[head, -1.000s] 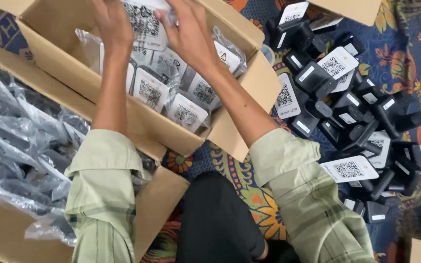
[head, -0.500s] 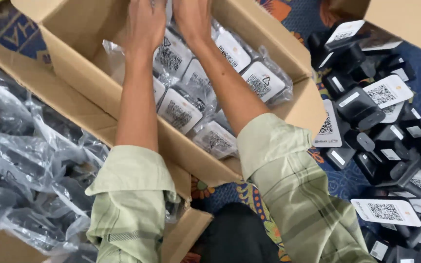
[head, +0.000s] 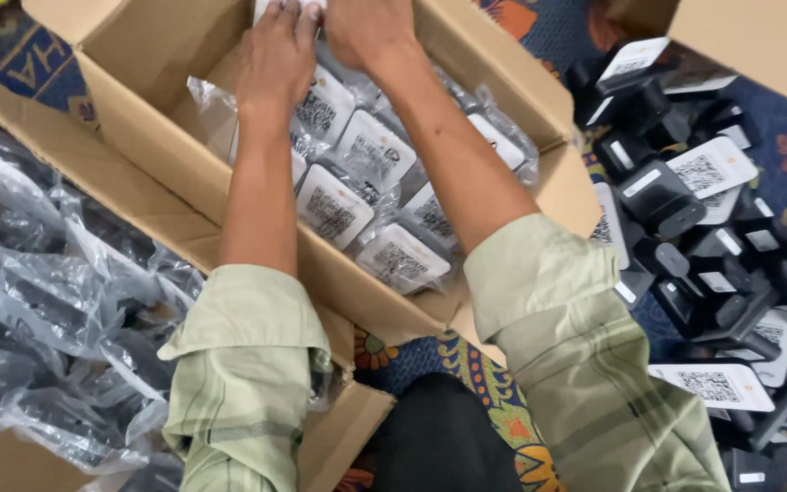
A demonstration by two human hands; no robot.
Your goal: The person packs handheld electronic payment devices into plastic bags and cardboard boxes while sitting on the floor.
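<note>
Both my arms reach into an open cardboard box [head: 148, 164] holding several plastic-bagged items with white labels [head: 332, 206]. My left hand [head: 275, 55] and my right hand [head: 368, 29] rest side by side at the far end of the box. Their fingers press down on a bagged white-labelled item [head: 289, 7] at the frame's top edge; the fingertips are partly cut off. Both sleeves are pale green and rolled to the elbow.
A second cardboard box [head: 11, 465] at the left is full of clear plastic bags [head: 38, 310]. At the right lies a heap of small black devices with white code labels [head: 712, 228] on a patterned blue cloth [head: 466, 374]. Another box flap [head: 749, 41] shows top right.
The view has shifted, so the box now sits more to the centre. Both hands stayed together at the far end of the box, pressing on the bagged item.
</note>
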